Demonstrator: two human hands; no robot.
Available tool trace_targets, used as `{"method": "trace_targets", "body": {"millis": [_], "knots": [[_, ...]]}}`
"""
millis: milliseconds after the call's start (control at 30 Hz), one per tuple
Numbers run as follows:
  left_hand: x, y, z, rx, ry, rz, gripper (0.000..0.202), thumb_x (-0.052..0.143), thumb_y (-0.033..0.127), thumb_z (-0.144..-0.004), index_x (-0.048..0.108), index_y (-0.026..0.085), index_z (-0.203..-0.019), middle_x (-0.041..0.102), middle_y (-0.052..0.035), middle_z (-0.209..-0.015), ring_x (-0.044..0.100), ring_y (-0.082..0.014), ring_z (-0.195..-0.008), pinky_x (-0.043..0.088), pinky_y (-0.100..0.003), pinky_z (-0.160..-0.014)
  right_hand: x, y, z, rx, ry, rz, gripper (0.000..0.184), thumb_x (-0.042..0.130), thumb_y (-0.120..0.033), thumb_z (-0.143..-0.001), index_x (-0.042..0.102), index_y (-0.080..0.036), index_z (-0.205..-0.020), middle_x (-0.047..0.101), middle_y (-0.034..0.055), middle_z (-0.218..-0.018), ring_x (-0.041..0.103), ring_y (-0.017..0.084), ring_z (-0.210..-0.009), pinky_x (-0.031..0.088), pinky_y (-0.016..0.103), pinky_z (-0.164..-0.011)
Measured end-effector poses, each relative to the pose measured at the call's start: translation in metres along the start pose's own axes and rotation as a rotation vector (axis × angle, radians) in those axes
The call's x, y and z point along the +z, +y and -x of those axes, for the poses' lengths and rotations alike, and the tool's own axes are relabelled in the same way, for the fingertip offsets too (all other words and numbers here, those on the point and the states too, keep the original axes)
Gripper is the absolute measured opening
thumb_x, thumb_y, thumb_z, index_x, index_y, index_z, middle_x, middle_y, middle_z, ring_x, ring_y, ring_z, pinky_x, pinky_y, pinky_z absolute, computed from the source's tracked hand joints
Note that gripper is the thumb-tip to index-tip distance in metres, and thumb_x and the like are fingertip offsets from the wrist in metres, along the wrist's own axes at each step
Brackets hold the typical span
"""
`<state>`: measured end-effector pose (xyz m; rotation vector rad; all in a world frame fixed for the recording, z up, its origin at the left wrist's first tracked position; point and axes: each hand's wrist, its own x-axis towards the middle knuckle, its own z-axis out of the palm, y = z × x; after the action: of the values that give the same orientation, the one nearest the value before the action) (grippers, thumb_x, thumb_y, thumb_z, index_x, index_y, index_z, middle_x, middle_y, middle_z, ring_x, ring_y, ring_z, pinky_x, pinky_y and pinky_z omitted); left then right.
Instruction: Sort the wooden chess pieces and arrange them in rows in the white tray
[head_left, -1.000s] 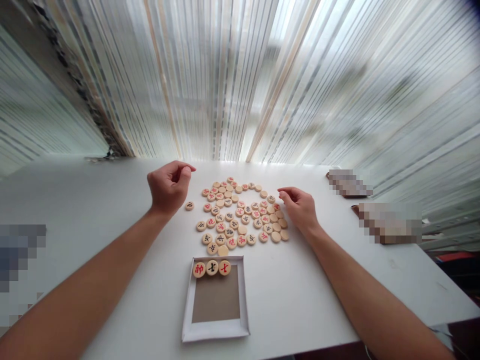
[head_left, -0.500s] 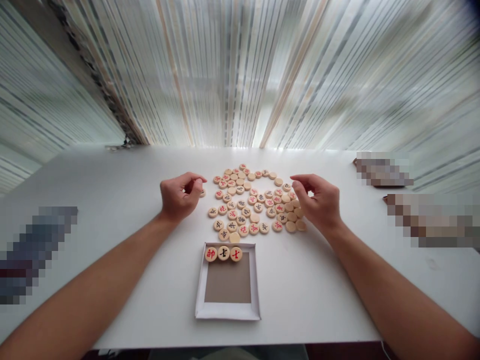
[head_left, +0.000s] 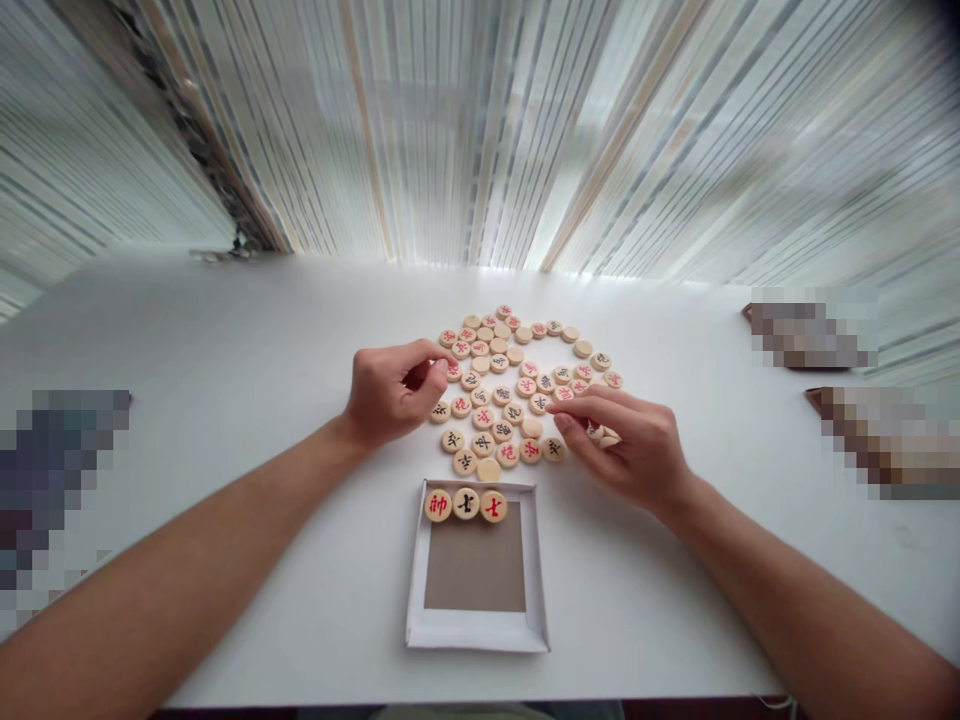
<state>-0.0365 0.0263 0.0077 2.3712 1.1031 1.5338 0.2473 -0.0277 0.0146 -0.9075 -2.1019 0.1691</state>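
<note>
Here | right hand point(head_left: 637, 445) over discs point(head_left: 502, 395) | open tabletop point(head_left: 480, 676) between tray point(head_left: 478, 632), front edge point(head_left: 465, 702)

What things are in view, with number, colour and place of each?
Table: one, white, across lower view.
Tray: one, white, grey base, table's near side.
Tray pieces: three, beige, red or black characters, tray's far edge.
Loose pieces: dozens, beige, red or black characters or plain, beyond tray.
Curtain: panels uncountable, whitish, behind table.
Pixelated right items: two, brownish, table's right.
Pixelated left item: one, bluish, left.
Left grip: one, bare, pieces' left side.
Right grip: one, bare, over pieces' right side.
</note>
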Motion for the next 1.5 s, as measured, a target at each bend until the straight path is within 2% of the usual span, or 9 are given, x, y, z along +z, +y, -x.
{"method": "trace_targets", "body": {"millis": [100, 267, 500, 667, 900, 1100, 1233, 1500], "knots": [[0.001, -0.002, 0.000, 0.016, 0.008, 0.006, 0.019, 0.061, 0.014, -0.087, 0.078, 0.014, -0.079, 0.052, 0.0065, -0.046, 0.042, -0.0061, -0.040, 0.034, -0.019, -0.045, 0.006, 0.000, -0.009, -0.037, 0.023, -0.020, 0.012, 0.066, -0.012, -0.094, 0.076, -0.018, -0.096, 0.075, 0.0056, -0.078, 0.068, 0.016, -0.064, 0.052, 0.028, -0.060], [0.001, -0.002, 0.001, 0.024, 0.005, 0.004, 0.019, 0.061, 0.013, -0.087, 0.078, 0.013, -0.078, 0.051, 0.0064, -0.046, 0.042, -0.0058, -0.039, 0.034, -0.019, -0.045, 0.014, 0.004, -0.019, -0.016, 0.085, -0.007, 0.012, 0.066, -0.013, -0.095, 0.076, -0.017, -0.089, 0.073, 0.0050, -0.071, 0.065, 0.016, -0.060, 0.047, 0.028, -0.055], [0.000, -0.003, 0.000, -0.022, -0.011, -0.003, 0.019, 0.061, 0.013, -0.085, 0.078, 0.014, -0.077, 0.051, 0.0065, -0.045, 0.042, -0.0060, -0.040, 0.034, -0.020, -0.045, -0.001, -0.006, -0.006, 0.009, 0.129, -0.089, 0.013, 0.068, -0.009, -0.093, 0.073, -0.019, -0.089, 0.073, 0.0035, -0.070, 0.066, 0.015, -0.060, 0.050, 0.027, -0.057], [0.000, -0.002, -0.001, -0.059, 0.006, -0.007, 0.018, 0.062, 0.014, -0.086, 0.078, 0.014, -0.077, 0.050, 0.0069, -0.045, 0.040, -0.0061, -0.040, 0.034, -0.020, -0.045, -0.006, -0.010, -0.004, -0.049, 0.167, -0.016, 0.013, 0.069, -0.007, -0.091, 0.073, -0.019, -0.090, 0.071, 0.0028, -0.067, 0.064, 0.014, -0.057, 0.048, 0.026, -0.054], [-0.002, 0.000, -0.001, -0.052, -0.005, -0.004, 0.019, 0.061, 0.014, -0.086, 0.078, 0.013, -0.077, 0.051, 0.0064, -0.045, 0.040, -0.0059, -0.039, 0.032, -0.020, -0.044, 0.000, -0.005, -0.001, -0.072, 0.139, -0.011, 0.014, 0.066, -0.006, -0.092, 0.072, -0.017, -0.086, 0.073, 0.0060, -0.068, 0.067, 0.017, -0.058, 0.047, 0.028, -0.052], [-0.003, -0.003, -0.001, -0.141, 0.014, 0.006, 0.020, 0.061, 0.015, -0.086, 0.078, 0.014, -0.076, 0.049, 0.0069, -0.044, 0.041, -0.0068, -0.040, 0.033, -0.021, -0.045, 0.001, -0.006, -0.001, -0.085, 0.106, 0.015, 0.014, 0.066, -0.006, -0.093, 0.071, -0.017, -0.085, 0.073, 0.0061, -0.069, 0.067, 0.016, -0.058, 0.048, 0.027, -0.053], [-0.004, -0.004, -0.001, -0.210, -0.006, 0.021, 0.019, 0.062, 0.018, -0.086, 0.078, 0.015, -0.077, 0.051, 0.0060, -0.045, 0.043, -0.0083, -0.042, 0.033, -0.022, -0.044, 0.002, -0.005, -0.002, -0.079, 0.077, 0.039, 0.011, 0.067, -0.008, -0.092, 0.072, -0.016, -0.088, 0.073, 0.0057, -0.069, 0.065, 0.015, -0.057, 0.049, 0.027, -0.054], [-0.002, -0.005, 0.000, -0.199, -0.014, 0.027, 0.019, 0.062, 0.018, -0.086, 0.078, 0.016, -0.077, 0.050, 0.0057, -0.045, 0.043, -0.0086, -0.042, 0.033, -0.024, -0.046, 0.004, -0.001, 0.001, -0.085, 0.025, 0.060, 0.010, 0.069, -0.011, -0.092, 0.076, -0.017, -0.097, 0.074, 0.0066, -0.079, 0.068, 0.016, -0.064, 0.054, 0.026, -0.060]]}}
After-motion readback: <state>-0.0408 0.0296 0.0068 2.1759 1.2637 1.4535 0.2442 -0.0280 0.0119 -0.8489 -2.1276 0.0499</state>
